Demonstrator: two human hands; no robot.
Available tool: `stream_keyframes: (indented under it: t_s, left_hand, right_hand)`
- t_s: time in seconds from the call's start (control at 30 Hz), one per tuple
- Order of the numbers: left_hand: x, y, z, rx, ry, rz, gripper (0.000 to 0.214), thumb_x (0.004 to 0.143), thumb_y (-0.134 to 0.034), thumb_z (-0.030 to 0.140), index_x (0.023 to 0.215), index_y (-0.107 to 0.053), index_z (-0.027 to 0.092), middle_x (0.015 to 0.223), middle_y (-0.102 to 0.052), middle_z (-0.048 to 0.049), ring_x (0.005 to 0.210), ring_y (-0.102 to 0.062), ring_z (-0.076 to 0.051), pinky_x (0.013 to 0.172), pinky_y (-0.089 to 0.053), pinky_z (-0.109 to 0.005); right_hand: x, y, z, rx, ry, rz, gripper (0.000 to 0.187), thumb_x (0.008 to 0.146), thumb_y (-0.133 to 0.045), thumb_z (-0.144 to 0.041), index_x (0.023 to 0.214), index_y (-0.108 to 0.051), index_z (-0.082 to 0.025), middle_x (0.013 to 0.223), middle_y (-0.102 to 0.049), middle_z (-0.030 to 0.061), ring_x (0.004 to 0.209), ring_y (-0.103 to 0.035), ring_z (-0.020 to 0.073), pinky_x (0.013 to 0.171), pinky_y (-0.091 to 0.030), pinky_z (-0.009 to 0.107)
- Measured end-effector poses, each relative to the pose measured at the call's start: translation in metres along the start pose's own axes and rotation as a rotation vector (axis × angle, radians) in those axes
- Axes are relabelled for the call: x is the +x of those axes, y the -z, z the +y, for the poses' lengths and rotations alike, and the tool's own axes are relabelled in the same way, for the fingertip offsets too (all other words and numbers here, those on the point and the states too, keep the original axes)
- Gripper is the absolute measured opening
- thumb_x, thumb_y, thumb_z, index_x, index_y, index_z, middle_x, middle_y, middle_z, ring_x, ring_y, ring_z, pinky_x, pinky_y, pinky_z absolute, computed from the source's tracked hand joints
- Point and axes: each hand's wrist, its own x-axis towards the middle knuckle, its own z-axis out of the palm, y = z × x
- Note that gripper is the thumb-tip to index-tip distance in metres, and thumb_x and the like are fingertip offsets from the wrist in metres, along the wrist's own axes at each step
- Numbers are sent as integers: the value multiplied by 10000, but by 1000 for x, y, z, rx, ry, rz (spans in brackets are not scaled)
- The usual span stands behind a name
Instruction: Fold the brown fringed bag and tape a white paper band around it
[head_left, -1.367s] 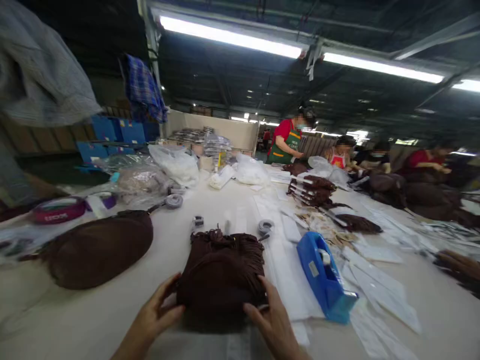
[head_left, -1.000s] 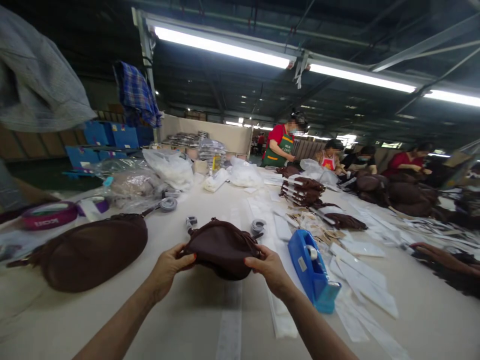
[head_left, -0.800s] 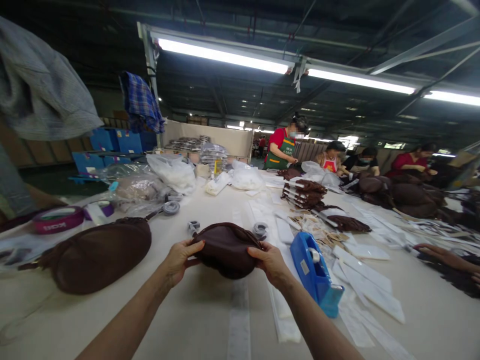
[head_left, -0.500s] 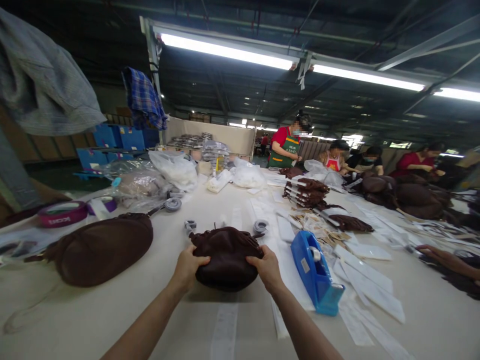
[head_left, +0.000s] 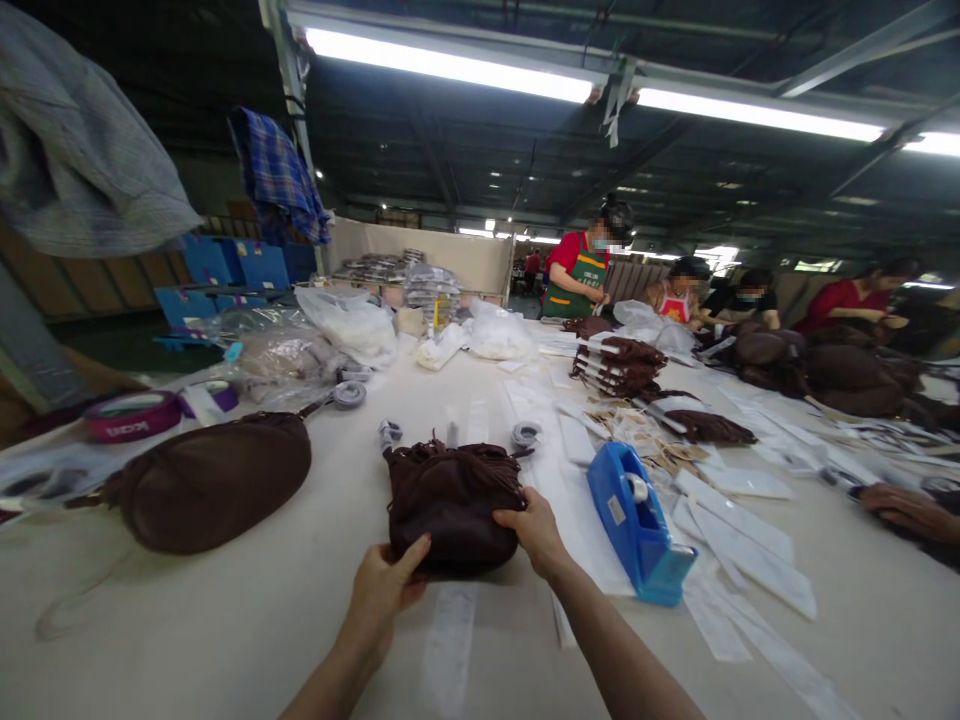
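A small dark brown fringed bag (head_left: pixel 452 500) lies on the white table (head_left: pixel 247 620) right in front of me. My left hand (head_left: pixel 384 588) grips its near bottom edge, thumb on top. My right hand (head_left: pixel 534 528) holds its right side, fingers curled over the fabric. A white paper strip (head_left: pixel 448 650) lies on the table just below the bag, between my forearms. A blue tape dispenser (head_left: pixel 639 525) stands immediately right of my right hand.
A larger brown bag (head_left: pixel 214 482) lies to the left, beside a pink tape roll (head_left: pixel 129 415). Plastic bags (head_left: pixel 349 325) sit behind. White strips and tags (head_left: pixel 739 545) litter the right side, near a stack of brown bags (head_left: pixel 619 365). Several people work at the far end.
The bag was lifted and turned between both hands, then set back down. My left hand has slid from the bag's left side to its near bottom edge.
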Motion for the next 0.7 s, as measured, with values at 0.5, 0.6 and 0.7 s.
stream_keyframes:
  t_s: [0.5, 0.6, 0.7]
  left_hand:
    - [21, -37, 8, -446, 153, 61, 405, 626, -735, 109, 1004, -588, 103, 767, -692, -61, 705, -657, -197, 701, -559, -340]
    - [20, -31, 3, -418, 194, -3, 316, 650, -711, 112, 942, -595, 82, 704, -686, -75, 632, -655, -219, 668, -564, -410]
    - [11, -26, -3, -355, 172, -49, 347, 625, -710, 81, 945, -579, 107, 704, -686, -60, 590, -647, -214, 629, -561, -427]
  right_hand:
    - [3, -4, -6, -90, 107, 103, 224, 547, -614, -231, 759, -544, -210, 728, -614, -20, 719, -553, 184, 605, -410, 264]
    - [3, -6, 0, -139, 101, 139, 205, 547, -617, -232, 729, -525, -210, 691, -596, -14, 695, -540, 192, 620, -396, 279]
    - [-1, -8, 3, -174, 104, 151, 194, 553, -616, -223, 719, -517, -212, 699, -596, -6, 703, -540, 199, 645, -389, 289]
